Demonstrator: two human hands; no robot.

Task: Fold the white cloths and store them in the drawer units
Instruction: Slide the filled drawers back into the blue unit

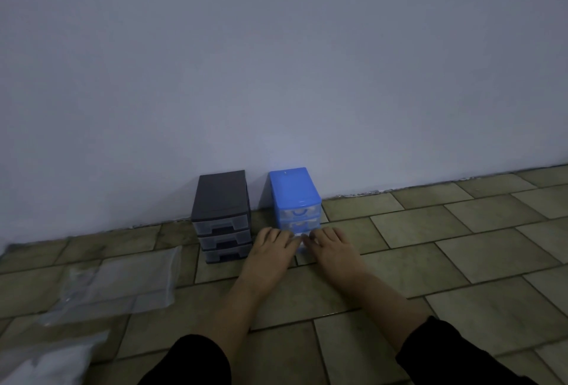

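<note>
Pressing both hands, left and right, at the small blue plastic drawer unit's bottom drawer, we cannot tell whether our fingers grip anything, probably seating white cloth.

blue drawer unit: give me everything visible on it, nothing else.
The small blue plastic drawer unit stands upright on the tiled floor, its back close to the pale wall, to the right of a dark grey unit of similar build. It has a smooth blue top and frame and stacked see-through drawers; the top one has a blue arched handle and looks closed. The left hand and right hand meet at the lowest drawer, where something white shows between the fingers. That drawer's state is hidden.
</note>
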